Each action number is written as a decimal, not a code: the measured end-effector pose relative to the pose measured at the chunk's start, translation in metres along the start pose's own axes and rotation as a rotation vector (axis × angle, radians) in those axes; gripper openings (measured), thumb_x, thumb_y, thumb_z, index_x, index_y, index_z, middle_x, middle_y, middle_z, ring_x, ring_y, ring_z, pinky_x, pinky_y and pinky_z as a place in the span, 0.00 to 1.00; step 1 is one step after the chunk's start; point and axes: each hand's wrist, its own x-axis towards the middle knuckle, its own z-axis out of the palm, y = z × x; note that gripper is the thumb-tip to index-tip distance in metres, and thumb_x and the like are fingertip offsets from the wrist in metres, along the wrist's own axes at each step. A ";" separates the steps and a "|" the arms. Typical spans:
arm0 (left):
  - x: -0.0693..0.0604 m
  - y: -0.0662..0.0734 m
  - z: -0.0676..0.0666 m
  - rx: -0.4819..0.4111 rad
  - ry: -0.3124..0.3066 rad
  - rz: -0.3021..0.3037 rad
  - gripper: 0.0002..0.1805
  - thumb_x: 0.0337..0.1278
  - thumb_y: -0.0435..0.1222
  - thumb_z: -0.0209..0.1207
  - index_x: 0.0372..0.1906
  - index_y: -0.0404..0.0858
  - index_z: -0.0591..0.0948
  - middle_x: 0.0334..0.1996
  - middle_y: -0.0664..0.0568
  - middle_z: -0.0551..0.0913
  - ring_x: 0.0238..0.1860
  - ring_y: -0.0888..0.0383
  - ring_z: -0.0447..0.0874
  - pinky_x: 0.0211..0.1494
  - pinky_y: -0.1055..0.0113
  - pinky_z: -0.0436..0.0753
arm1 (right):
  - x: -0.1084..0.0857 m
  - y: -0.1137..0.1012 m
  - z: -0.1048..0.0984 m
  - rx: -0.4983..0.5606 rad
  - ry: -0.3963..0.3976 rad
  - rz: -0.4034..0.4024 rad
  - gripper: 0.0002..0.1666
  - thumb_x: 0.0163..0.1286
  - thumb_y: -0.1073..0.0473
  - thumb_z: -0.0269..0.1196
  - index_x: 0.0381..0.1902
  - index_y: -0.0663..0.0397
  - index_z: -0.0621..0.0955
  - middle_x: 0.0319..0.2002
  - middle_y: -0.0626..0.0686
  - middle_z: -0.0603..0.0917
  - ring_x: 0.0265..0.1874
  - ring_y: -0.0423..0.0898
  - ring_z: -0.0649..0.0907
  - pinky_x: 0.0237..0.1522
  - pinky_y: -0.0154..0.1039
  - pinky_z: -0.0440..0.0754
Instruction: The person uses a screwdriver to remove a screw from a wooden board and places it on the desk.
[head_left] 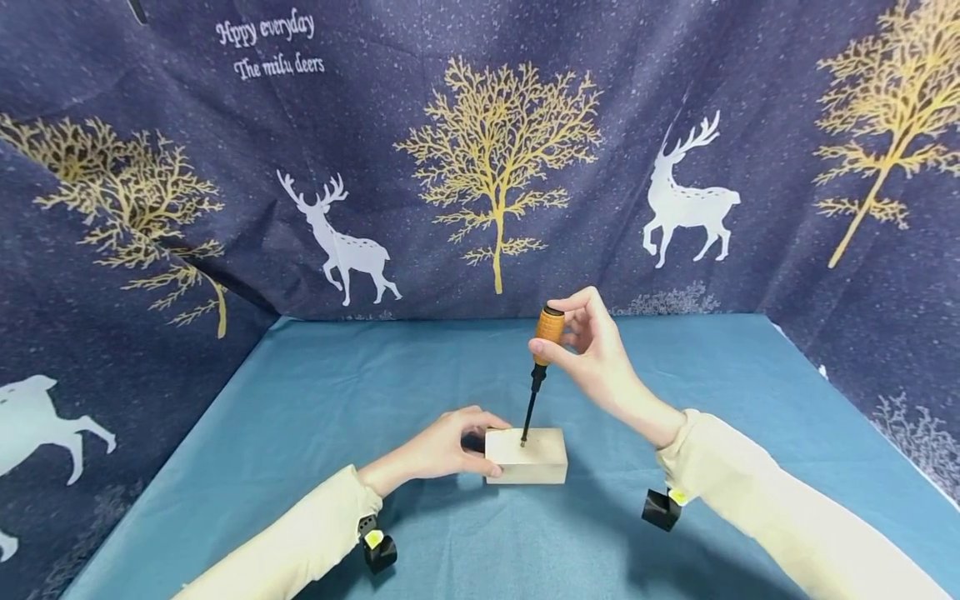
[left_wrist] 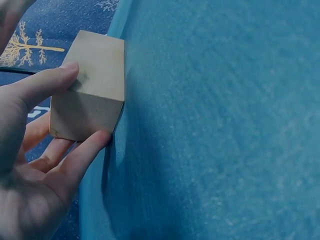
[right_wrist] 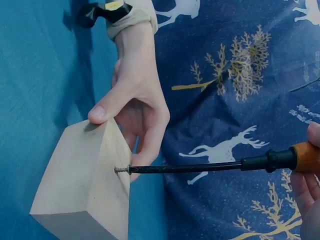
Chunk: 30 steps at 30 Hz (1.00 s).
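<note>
A pale wooden block lies on the blue cloth. My left hand grips its left end, with the thumb on the near face and fingers round the far side. A screw stands partly sunk in the top face, its threads still showing. My right hand holds a screwdriver by its orange handle, thumb and fingers on either side of it. The screwdriver's black shaft runs down to the screw head, its tip meeting the head. In the left wrist view the block hides the screw.
Blue cloth covers the table under the block. Behind it hangs a dark blue backdrop printed with white deer and gold trees. A small black camera is strapped at the right wrist, another camera at the left.
</note>
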 end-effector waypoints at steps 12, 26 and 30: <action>0.000 -0.002 -0.001 -0.002 -0.007 0.000 0.29 0.51 0.44 0.73 0.61 0.48 0.80 0.49 0.53 0.81 0.49 0.62 0.83 0.55 0.66 0.80 | -0.003 -0.001 -0.009 0.104 -0.235 -0.078 0.25 0.74 0.67 0.56 0.66 0.54 0.66 0.57 0.51 0.82 0.55 0.45 0.84 0.55 0.43 0.83; 0.003 0.000 0.002 0.001 0.040 -0.007 0.28 0.47 0.45 0.74 0.58 0.51 0.82 0.46 0.55 0.81 0.47 0.63 0.82 0.54 0.65 0.80 | 0.002 0.002 -0.007 -0.201 -0.071 -0.019 0.36 0.63 0.65 0.69 0.60 0.54 0.60 0.50 0.54 0.76 0.43 0.39 0.79 0.42 0.32 0.81; 0.005 -0.001 0.001 0.003 0.052 -0.016 0.28 0.48 0.45 0.74 0.58 0.51 0.82 0.46 0.55 0.80 0.47 0.63 0.82 0.54 0.64 0.80 | 0.004 0.002 -0.007 -0.190 -0.036 0.013 0.37 0.61 0.65 0.70 0.61 0.54 0.61 0.49 0.54 0.75 0.43 0.38 0.80 0.44 0.30 0.81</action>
